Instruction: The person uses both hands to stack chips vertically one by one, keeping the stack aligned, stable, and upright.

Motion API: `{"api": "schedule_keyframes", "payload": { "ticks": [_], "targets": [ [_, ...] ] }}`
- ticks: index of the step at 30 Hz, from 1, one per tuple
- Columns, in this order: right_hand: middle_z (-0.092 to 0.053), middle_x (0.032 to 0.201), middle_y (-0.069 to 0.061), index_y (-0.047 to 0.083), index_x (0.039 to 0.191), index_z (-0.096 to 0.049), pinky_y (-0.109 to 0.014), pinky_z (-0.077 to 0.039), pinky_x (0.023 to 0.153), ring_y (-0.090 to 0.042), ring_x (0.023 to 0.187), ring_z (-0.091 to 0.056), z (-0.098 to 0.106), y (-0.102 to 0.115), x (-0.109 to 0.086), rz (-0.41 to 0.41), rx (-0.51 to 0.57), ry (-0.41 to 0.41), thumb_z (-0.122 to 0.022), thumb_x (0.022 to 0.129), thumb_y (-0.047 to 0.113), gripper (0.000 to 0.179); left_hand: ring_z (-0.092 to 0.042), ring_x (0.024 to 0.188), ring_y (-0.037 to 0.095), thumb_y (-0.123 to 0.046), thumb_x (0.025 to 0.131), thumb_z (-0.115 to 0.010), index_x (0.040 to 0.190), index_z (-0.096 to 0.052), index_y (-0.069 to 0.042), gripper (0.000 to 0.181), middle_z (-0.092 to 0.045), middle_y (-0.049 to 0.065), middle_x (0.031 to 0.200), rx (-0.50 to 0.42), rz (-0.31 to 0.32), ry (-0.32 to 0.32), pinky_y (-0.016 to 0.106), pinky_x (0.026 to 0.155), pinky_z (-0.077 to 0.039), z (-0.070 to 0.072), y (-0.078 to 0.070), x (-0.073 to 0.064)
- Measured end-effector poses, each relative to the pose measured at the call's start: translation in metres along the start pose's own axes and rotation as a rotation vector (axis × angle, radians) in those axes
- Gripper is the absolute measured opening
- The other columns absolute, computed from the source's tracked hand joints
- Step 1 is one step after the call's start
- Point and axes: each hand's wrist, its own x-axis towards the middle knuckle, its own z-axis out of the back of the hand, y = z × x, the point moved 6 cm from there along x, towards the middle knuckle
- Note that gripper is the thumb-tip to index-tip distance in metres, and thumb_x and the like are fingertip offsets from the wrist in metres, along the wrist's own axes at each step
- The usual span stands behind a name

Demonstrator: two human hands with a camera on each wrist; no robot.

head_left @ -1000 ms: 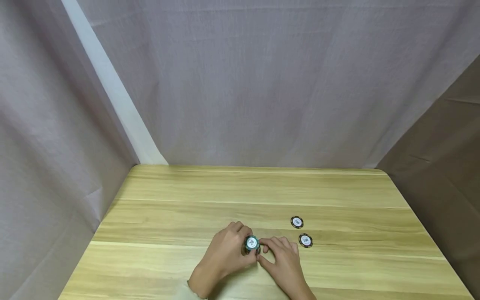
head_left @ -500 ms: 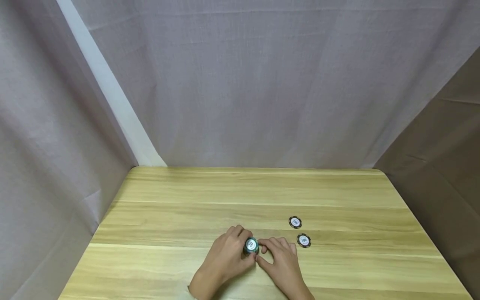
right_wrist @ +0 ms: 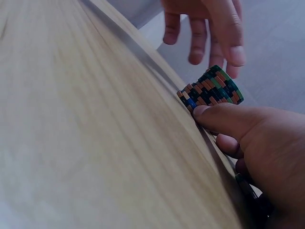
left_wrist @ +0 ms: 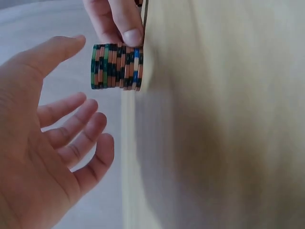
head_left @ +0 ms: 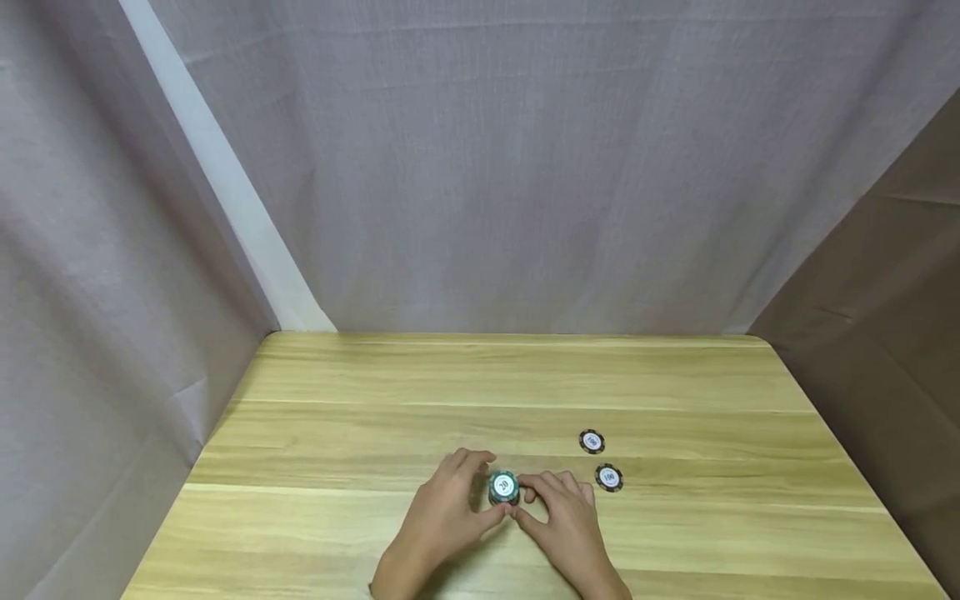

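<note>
A stack of poker chips (head_left: 504, 487) stands upright near the front of the table, with a green chip on top. Its side (left_wrist: 116, 67) shows several layers, mostly dark with orange-tan patches, plus a blue-edged chip near the bottom. My right hand (head_left: 564, 523) holds the stack low down between thumb and index finger, the thumb (right_wrist: 214, 117) against the lowest chips. To the left of the stack, my left hand (head_left: 447, 504) is spread in a wide curve, and a gap shows between its palm and the chips. In the left wrist view its fingers (left_wrist: 78, 131) hold nothing.
Two black poker chips lie flat to the right of my right hand, one farther back (head_left: 592, 442) and one nearer (head_left: 609, 477). The wooden table (head_left: 337, 433) reaches back to a grey curtain (head_left: 480, 183), with more cloth along both sides.
My left hand has let go of the stack, its fingers parting to the left. The uneven chips now sit more in line. My right hand stays at the stack's base.
</note>
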Motion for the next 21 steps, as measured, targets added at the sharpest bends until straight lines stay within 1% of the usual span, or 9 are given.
{"api": "schedule_keyframes", "payload": {
  "ticks": [3,4,7,9,11,12,14,16,21],
  "targets": [
    [-0.055,0.086,0.026,0.021,0.111,-0.078,-0.035,-0.032,0.085,-0.002,0.091,-0.048,0.000,-0.001,0.000,-0.007,0.007,0.002,-0.092,0.078,0.032,0.038,-0.066,0.114,0.022,-0.040,0.084,-0.088,0.135,-0.064,-0.012,0.063,-0.068,0.001,0.121,-0.097,0.078,0.013,0.047,0.092,-0.059,-0.008,0.005,-0.003],
    [-0.055,0.085,0.026,0.022,0.111,-0.078,-0.035,-0.032,0.085,-0.002,0.091,-0.048,0.000,-0.001,0.000,-0.011,0.014,0.006,-0.093,0.078,0.031,0.038,-0.066,0.111,0.022,-0.040,0.084,-0.089,0.135,-0.064,-0.011,0.063,-0.067,0.001,0.121,-0.130,0.103,0.020,0.048,0.092,-0.059,-0.011,0.006,-0.004],
    [-0.055,0.085,0.027,0.023,0.112,-0.078,-0.036,-0.032,0.086,-0.002,0.090,-0.048,-0.001,-0.001,0.000,-0.022,0.024,0.021,-0.092,0.078,0.027,0.037,-0.062,0.098,0.017,-0.034,0.083,-0.090,0.136,-0.064,-0.008,0.064,-0.064,-0.001,0.112,-0.228,0.155,0.032,0.036,0.084,-0.058,-0.021,0.010,-0.006],
    [-0.054,0.085,0.027,0.023,0.112,-0.077,-0.036,-0.032,0.086,-0.002,0.091,-0.048,-0.002,-0.001,0.000,-0.020,0.021,0.020,-0.092,0.078,0.026,0.037,-0.057,0.092,0.014,-0.028,0.082,-0.090,0.136,-0.063,-0.006,0.064,-0.062,-0.002,0.109,-0.291,0.181,0.034,0.029,0.078,-0.053,-0.025,0.011,-0.007],
    [-0.055,0.085,0.027,0.023,0.111,-0.077,-0.036,-0.033,0.086,-0.002,0.091,-0.048,-0.003,-0.001,0.000,-0.012,0.020,0.011,-0.092,0.078,0.025,0.037,-0.054,0.089,0.012,-0.021,0.081,-0.090,0.136,-0.064,-0.005,0.063,-0.060,-0.003,0.106,-0.344,0.202,0.028,0.024,0.075,-0.048,-0.028,0.014,-0.008],
    [-0.055,0.086,0.027,0.023,0.111,-0.077,-0.036,-0.033,0.086,-0.002,0.091,-0.049,-0.003,0.000,0.000,-0.008,0.022,0.006,-0.092,0.077,0.025,0.037,-0.054,0.089,0.012,-0.018,0.081,-0.090,0.136,-0.065,-0.006,0.062,-0.061,-0.004,0.107,-0.356,0.216,0.018,0.024,0.076,-0.047,-0.029,0.015,-0.009],
    [-0.056,0.086,0.027,0.022,0.111,-0.078,-0.036,-0.034,0.086,-0.002,0.092,-0.049,-0.001,0.000,-0.001,0.003,0.017,-0.008,-0.092,0.077,0.025,0.037,-0.055,0.089,0.010,-0.012,0.079,-0.091,0.134,-0.067,-0.007,0.061,-0.063,-0.005,0.107,-0.360,0.236,-0.005,0.025,0.077,-0.047,-0.031,0.016,-0.009],
    [-0.056,0.086,0.027,0.022,0.111,-0.078,-0.036,-0.034,0.086,-0.002,0.092,-0.050,-0.001,0.001,-0.001,0.003,0.020,-0.011,-0.091,0.078,0.025,0.036,-0.056,0.088,0.007,-0.010,0.077,-0.091,0.131,-0.070,-0.008,0.058,-0.064,-0.007,0.106,-0.328,0.241,-0.038,0.025,0.076,-0.047,-0.032,0.017,-0.009],
    [-0.056,0.087,0.028,0.024,0.113,-0.078,-0.035,-0.033,0.087,-0.002,0.093,-0.049,-0.001,-0.001,-0.003,-0.026,0.032,0.019,-0.090,0.080,0.026,0.035,-0.054,0.084,0.003,-0.015,0.075,-0.095,0.121,-0.075,-0.015,0.050,-0.064,-0.013,0.100,-0.247,0.249,-0.086,0.024,0.071,-0.044,-0.037,0.019,-0.009]
  ]
}}
